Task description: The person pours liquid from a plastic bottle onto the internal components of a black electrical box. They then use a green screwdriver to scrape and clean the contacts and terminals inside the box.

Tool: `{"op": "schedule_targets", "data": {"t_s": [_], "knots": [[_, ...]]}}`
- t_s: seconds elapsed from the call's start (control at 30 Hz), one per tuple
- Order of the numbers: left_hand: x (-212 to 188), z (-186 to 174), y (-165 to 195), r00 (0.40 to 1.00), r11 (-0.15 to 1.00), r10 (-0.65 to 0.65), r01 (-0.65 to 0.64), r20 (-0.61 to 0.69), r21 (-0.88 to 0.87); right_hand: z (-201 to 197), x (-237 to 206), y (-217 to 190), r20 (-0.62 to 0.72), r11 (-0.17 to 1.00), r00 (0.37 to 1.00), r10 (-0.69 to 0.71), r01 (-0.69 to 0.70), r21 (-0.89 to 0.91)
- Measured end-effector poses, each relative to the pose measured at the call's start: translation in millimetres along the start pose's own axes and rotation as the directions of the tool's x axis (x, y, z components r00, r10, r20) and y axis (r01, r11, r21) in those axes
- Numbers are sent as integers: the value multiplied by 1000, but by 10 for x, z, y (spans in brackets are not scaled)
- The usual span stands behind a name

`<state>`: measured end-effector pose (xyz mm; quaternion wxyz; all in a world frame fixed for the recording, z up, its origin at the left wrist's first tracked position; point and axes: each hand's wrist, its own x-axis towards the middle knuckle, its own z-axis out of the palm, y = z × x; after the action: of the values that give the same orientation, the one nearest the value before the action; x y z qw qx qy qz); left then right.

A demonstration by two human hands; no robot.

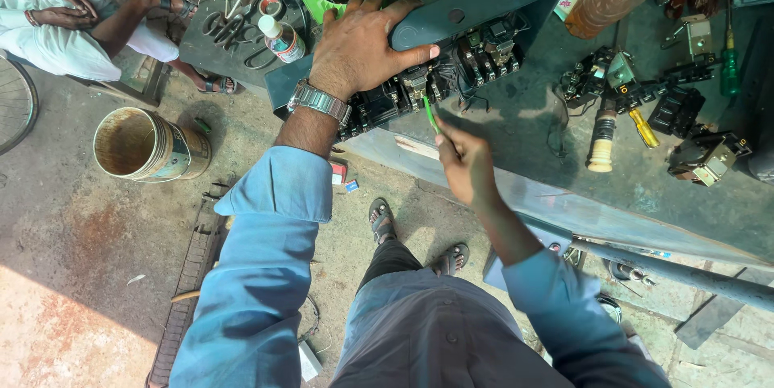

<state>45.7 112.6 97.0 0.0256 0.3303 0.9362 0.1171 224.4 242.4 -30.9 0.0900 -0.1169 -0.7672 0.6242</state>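
The right hand (pixel 466 164) is pinching a thin green screwdriver (pixel 430 114) between closed fingers, its tip touching the contactors (pixel 451 73) inside the open box. The left hand (pixel 360 41), wearing a metal wristwatch (pixel 320 101), is lying flat with fingers spread on the dark electrical box (pixel 484 9), gripping nothing. The box is tilting on the grey workbench (pixel 516 138), near its front edge. A rusty bucket (pixel 145 144) is standing on the floor to the left. Loose black switch parts (pixel 693 126) are lying well apart on the bench to the right. A plastic bottle (pixel 280 38) is lying just beside the box.
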Motion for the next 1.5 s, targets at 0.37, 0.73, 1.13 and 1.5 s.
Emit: {"op": "schedule_targets", "data": {"t_s": [0.37, 0.73, 1.13, 1.5], "knots": [[59, 66, -85, 1000, 1000, 4, -4, 3, -12, 175, -190, -6, -19, 631, 973, -230, 135, -764], [65, 149, -130, 999, 998, 31, -30, 12, -62, 202, -84, -150, 44, 579, 964, -263, 194, -791], [34, 124, -88, 1000, 997, 7, -6, 21, -78, 16, 40, 150, 35, 972, 999, -11, 19, -234], [79, 136, -103, 998, 999, -19, 22, 60, -43, -81, 140, 91, 185, 960, 961, 205, -234, 156]]}}
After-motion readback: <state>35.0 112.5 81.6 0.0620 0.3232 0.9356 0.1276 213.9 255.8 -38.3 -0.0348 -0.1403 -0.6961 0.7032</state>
